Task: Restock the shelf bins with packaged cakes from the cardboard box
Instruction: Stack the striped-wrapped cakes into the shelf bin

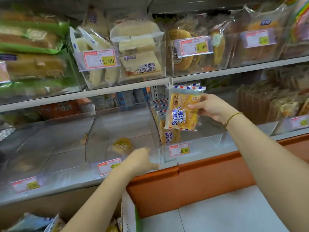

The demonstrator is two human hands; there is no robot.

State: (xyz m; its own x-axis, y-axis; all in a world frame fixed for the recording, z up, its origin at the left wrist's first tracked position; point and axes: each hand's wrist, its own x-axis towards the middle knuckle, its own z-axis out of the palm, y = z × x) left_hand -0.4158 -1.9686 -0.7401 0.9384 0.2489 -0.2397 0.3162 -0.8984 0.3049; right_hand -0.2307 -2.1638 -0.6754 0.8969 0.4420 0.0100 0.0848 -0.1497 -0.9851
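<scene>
Store aisle. White upper shelf [127, 84], grey lower shelf [66, 186] beneath it, and a perforated upright [154, 92] at the back between bays. Orange base panel [209, 180] runs below. Pale tiled floor [225, 215]. Soft, even light. View blurs at the edges.

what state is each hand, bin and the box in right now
right hand, holds the cake packet upright at the right bin
left hand, at the middle bin front edge, grip unclear
middle bin, nearly empty, one small packet inside
right bin, partly filled, packets standing
cardboard box, open
</scene>
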